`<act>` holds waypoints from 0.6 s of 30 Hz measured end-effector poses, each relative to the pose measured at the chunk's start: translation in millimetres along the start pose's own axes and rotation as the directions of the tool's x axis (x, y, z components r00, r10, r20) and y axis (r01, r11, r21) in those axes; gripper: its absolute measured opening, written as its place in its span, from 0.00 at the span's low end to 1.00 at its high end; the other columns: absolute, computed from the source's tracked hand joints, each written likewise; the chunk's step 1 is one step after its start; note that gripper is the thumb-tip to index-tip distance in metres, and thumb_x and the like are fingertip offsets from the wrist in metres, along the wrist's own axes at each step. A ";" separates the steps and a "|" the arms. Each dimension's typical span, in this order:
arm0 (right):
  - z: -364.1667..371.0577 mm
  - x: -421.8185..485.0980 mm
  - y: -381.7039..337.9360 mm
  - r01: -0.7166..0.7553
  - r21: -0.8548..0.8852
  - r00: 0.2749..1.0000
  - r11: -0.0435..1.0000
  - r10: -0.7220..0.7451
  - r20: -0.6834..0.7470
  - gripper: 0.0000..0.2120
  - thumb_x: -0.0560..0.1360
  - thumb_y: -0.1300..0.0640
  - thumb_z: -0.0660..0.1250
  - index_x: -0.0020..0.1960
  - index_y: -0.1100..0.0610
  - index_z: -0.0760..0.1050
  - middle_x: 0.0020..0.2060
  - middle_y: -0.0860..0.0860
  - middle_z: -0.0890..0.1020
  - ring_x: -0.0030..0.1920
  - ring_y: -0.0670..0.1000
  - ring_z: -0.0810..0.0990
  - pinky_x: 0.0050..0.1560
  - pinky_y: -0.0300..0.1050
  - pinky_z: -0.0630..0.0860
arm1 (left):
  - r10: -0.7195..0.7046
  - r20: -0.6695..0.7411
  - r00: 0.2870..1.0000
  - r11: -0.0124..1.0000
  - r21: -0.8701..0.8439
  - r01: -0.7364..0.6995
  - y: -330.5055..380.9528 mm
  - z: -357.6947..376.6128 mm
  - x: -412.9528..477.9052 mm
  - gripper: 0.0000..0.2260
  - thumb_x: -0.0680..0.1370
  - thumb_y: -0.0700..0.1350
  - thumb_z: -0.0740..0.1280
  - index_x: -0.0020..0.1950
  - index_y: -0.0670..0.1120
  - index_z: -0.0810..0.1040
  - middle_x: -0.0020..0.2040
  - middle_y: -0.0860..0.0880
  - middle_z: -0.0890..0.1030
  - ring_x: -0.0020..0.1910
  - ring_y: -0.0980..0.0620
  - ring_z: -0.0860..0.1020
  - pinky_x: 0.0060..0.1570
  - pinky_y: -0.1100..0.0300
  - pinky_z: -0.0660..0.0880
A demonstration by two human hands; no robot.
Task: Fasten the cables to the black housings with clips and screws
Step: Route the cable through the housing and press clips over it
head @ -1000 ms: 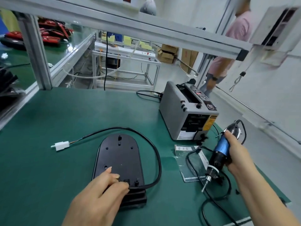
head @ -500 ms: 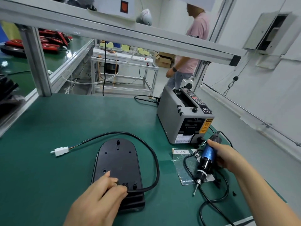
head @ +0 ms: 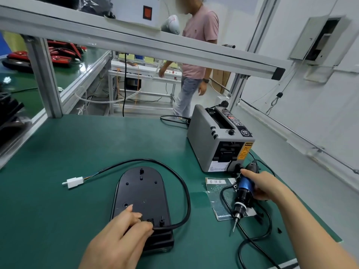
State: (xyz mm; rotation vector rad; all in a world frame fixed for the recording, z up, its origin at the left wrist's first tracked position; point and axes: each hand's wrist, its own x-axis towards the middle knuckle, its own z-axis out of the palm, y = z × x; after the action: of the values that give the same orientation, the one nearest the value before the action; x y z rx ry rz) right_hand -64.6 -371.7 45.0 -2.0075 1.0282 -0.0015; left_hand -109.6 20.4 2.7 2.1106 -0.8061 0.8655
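Lowered, our right hand [head: 266,185] grips the driver [head: 245,188], bit down, well right of the housing [head: 141,191] where left fingers [head: 141,229] pinch the cable [head: 186,195].

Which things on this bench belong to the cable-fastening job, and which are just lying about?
In the job:
- housing
- cable, pinched at the housing by the left hand
- screwdriver, gripped by the right hand

Lying about:
- tape dispenser
- sheet under the screwdriver
- red parts on the far bench

Left grip [head: 116,241] pinches, right grip [head: 267,186] (outstretched) clasps
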 end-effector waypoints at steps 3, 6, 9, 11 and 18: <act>-3.5 -3.1 1.1 0.032 -0.130 0.996 0.991 -0.042 -0.074 0.24 0.72 0.38 0.67 0.43 0.61 0.73 0.32 0.57 0.80 0.25 0.52 0.80 0.23 0.37 0.73 | 0.001 0.011 1.000 1.000 -0.008 -0.001 1.3 -2.4 0.1 0.04 0.74 0.51 0.62 0.41 0.56 0.74 0.41 0.56 0.75 0.55 0.59 0.76 0.42 0.60 0.78; -8.7 -4.7 0.9 0.050 -0.200 0.992 0.979 -0.072 -0.103 0.26 0.73 0.38 0.66 0.43 0.63 0.74 0.33 0.59 0.81 0.28 0.55 0.82 0.25 0.41 0.75 | -0.024 0.009 1.000 1.000 -0.006 0.025 0.9 -0.8 -1.4 0.04 0.75 0.51 0.62 0.41 0.55 0.75 0.42 0.55 0.75 0.54 0.58 0.77 0.41 0.56 0.80; -11.5 -7.0 1.0 0.065 -0.250 0.992 0.966 -0.090 -0.091 0.27 0.74 0.39 0.65 0.43 0.65 0.75 0.30 0.57 0.81 0.27 0.55 0.81 0.29 0.44 0.79 | -0.030 0.013 0.999 1.000 0.000 0.030 -0.3 2.4 -1.5 0.07 0.75 0.49 0.62 0.40 0.52 0.78 0.40 0.53 0.76 0.48 0.54 0.80 0.41 0.52 0.81; -11.8 -10.8 1.1 0.072 -0.303 0.989 0.950 -0.108 -0.105 0.25 0.74 0.40 0.64 0.44 0.65 0.74 0.29 0.57 0.80 0.28 0.56 0.81 0.35 0.50 0.82 | -0.012 0.029 0.999 1.000 0.006 0.012 -1.2 2.8 -1.3 0.06 0.76 0.49 0.61 0.42 0.53 0.77 0.40 0.52 0.75 0.48 0.53 0.81 0.39 0.52 0.81; -1.4 -26.0 -21.4 0.425 -0.078 0.860 0.902 -0.429 -0.276 0.05 0.74 0.56 0.66 0.40 0.51 0.77 0.31 0.46 0.79 0.30 0.49 0.74 0.31 0.41 0.70 | 0.012 0.053 0.999 1.000 0.007 -0.012 -3.1 2.1 -2.7 0.04 0.76 0.47 0.60 0.45 0.54 0.74 0.43 0.53 0.71 0.49 0.51 0.81 0.37 0.51 0.80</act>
State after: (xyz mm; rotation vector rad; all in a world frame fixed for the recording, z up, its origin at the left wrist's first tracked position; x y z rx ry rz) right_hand -68.2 -349.2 69.8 -2.2553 0.7293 -0.5411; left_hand -108.2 21.3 -1.6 2.1448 -0.8453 0.8226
